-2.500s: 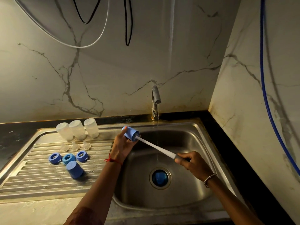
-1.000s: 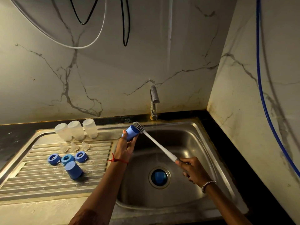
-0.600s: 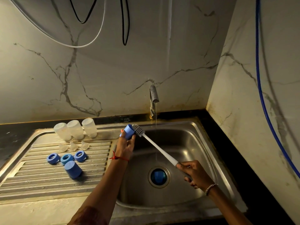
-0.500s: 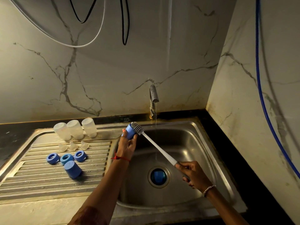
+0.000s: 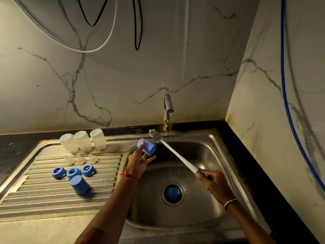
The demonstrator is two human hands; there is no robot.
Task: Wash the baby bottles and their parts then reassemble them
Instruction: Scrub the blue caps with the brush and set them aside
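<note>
a: what's changed at the sink (image 5: pixel 207 148)?

b: the brush is out. 2.5 s back the brush head (image 5: pixel 155 135) was buried in the blue cap (image 5: pixel 146 147). a second ago it sat at the mouth. now it's clear of it, up and to the right, a small gap between them.

a: hands?

b: apart, each busy. the left hand (image 5: pixel 139 161) pinches the cap, thumb on the closed end, fingers underneath, holding it over the sink's left edge. the right hand (image 5: pixel 211 182) is wrapped round the grey end of the bottle brush (image 5: pixel 177 156), over the basin.

a: water?

b: the tap (image 5: pixel 168 104) is running, a thin water stream (image 5: pixel 170 147) falling just right of the brush shaft. the cap isn't under it.

a: so scrubbing's finished on this one?

b: i'd judge so. a rinse under the stream looks like the next step, then onto the draining board (image 5: pixel 44 199).

a: what's parked there?

b: three bottles (image 5: pixel 82 140) mouth-down along the back, three teats (image 5: pixel 80 159) in front of them, three rings (image 5: pixel 73 172), and a second cap (image 5: pixel 80 184). all separate, so reassembly hasn't begun.

a: anything in the drain?

b: something blue, can't tell what.
</note>
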